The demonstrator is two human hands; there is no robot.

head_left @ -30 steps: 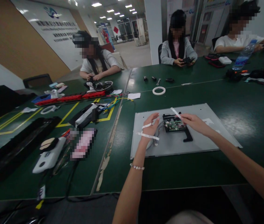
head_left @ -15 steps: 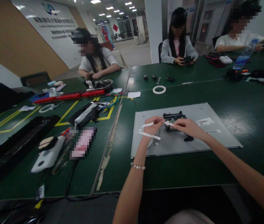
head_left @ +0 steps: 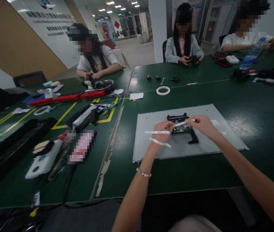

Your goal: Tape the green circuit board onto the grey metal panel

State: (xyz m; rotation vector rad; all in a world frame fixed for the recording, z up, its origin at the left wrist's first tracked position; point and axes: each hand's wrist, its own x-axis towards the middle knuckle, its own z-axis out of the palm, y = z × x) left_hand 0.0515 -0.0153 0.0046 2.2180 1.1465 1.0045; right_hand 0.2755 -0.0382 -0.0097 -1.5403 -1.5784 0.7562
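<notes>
A short strip of white tape (head_left: 181, 123) is stretched between my two hands, above a green circuit board (head_left: 181, 129) in a black plastic frame (head_left: 193, 138). My left hand (head_left: 163, 129) pinches the strip's left end, close to the board's left side. Two more white tape strips (head_left: 156, 132) cling to the back of this hand and its wrist. The other end is pinched by my right hand (head_left: 201, 125), over the frame's upper right. Beneath everything lies a flat light-grey panel (head_left: 215, 140). My fingers hide part of the board.
A tape roll (head_left: 163, 90) lies behind the panel, near a small wrench (head_left: 162, 81) and several black parts. On the left are a phone (head_left: 82, 146), a white device (head_left: 44, 161) and a long black tray (head_left: 13, 145). Three people sit across the green table (head_left: 117, 180).
My hands have drawn slightly apart, with the tape strip now straighter between them over the board. The view has shifted a little. The tape strips on my left hand lie flatter.
</notes>
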